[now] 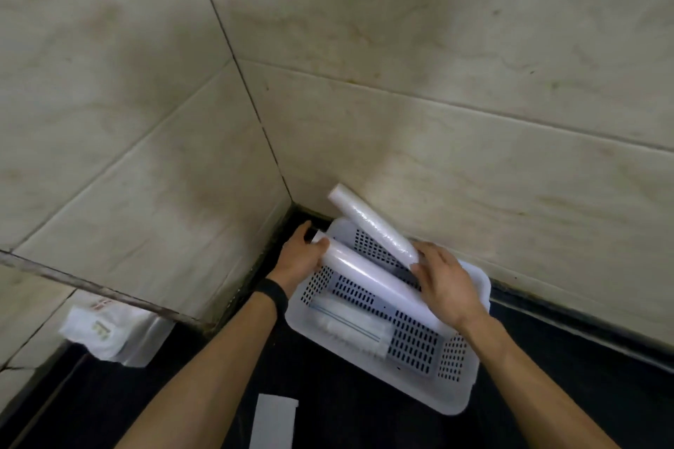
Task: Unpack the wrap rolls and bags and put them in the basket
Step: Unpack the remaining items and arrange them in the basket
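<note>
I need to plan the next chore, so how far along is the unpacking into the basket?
Partly done: one pack of bags already lies in the white basket. In hand: the left hand holds one wrap roll over the basket, and the right hand holds a second roll angled up. Left: laying both down; a wrapped package sits by the wall.

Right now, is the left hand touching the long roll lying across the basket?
Touching. The head view shows the left hand wrapped around the far end of the long roll above the basket.
</note>
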The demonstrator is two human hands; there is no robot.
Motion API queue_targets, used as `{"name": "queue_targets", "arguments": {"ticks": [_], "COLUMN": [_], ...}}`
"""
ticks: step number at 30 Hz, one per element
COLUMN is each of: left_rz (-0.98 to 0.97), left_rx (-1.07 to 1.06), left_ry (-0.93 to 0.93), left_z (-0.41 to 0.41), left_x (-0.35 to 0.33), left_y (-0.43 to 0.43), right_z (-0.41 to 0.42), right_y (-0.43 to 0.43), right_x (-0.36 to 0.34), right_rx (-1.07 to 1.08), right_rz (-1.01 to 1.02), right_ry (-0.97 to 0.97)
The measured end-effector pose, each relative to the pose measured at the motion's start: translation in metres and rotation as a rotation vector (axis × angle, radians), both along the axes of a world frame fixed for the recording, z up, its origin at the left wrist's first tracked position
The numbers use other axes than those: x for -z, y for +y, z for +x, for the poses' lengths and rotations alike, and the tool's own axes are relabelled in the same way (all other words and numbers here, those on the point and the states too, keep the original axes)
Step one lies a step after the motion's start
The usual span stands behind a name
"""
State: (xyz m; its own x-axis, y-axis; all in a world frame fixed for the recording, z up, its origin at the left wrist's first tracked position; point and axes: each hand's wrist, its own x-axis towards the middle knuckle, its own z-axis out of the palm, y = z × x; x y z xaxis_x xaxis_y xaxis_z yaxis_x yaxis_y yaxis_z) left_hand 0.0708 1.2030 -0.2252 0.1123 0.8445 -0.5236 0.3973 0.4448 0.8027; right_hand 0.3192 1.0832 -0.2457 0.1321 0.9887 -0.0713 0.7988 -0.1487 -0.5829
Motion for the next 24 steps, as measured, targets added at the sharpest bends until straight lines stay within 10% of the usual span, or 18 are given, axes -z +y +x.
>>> {"name": "queue_targets", "arguments": {"ticks": [7, 24], "left_rz": [-0.016, 0.099], "left_rx": [0.003, 0.257], "left_ry": [-0.123, -0.078], "left_z": [0.018, -0.009], "left_x": [-0.011, 0.004], "left_y": [0.026, 0.014], "right_z": [-0.009, -0.052], "right_y": [-0.067, -0.044], "right_x": [-0.024, 0.027], "right_rx": [0.160, 0.048], "right_rz": [0.182, -0.081], "right_ry": [0.274, -0.347]}}
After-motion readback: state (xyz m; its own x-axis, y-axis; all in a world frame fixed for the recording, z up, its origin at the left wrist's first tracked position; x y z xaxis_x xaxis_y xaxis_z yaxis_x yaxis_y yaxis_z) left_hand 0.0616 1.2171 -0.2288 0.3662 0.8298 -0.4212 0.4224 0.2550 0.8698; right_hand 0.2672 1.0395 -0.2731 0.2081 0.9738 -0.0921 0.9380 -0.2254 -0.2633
